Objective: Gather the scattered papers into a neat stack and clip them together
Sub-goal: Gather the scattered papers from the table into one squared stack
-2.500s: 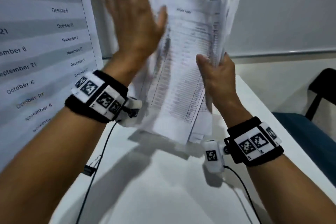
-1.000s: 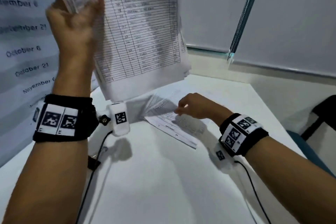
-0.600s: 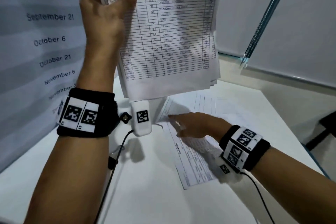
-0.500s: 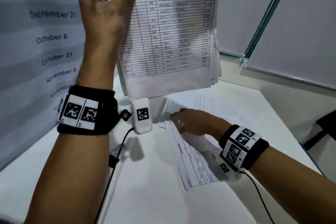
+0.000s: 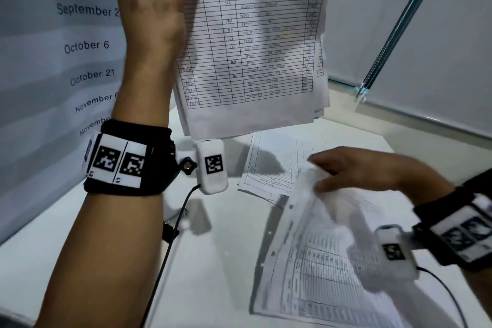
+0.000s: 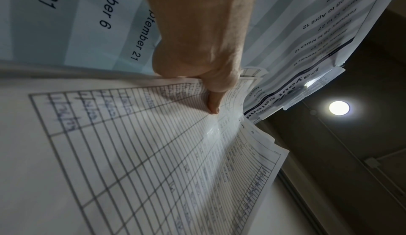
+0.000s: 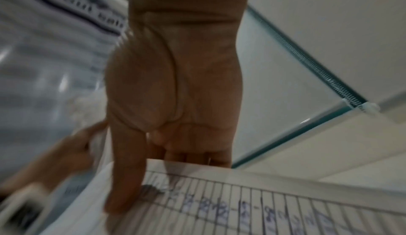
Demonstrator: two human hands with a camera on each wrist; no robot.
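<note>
Gathering step, mid-collection; no clip showing in any view.

Left hand [image 5: 157, 0] is holding the gathered stack [image 5: 255, 42] up in the air, thumb pressing the front face, fingers curling behind the left edge. Below that grip the sheets are hanging loose, bottom edges stepping out unevenly, so it's not squared yet.

Right hand [image 5: 364, 170] is pinching a loose sheet [image 5: 327, 261] at its top edge, thumb on the printed face and fingers behind, peeling it off the white table [image 5: 213, 274]. The sheet is trailing down toward the camera from that pinch, motion-blurred. 1 more sheet [image 5: 269, 165] is lying flat on the table just past the right fingertips.

Next, I'd judge: carry the pinched sheet up to the stack, fetch the remaining 1, then jog the edges before clipping.

Material: thin printed ruled forms with handwriting, punch holes along 1 margin, floppy, bending wherever they're gripped. Table is smooth and matte.
</note>
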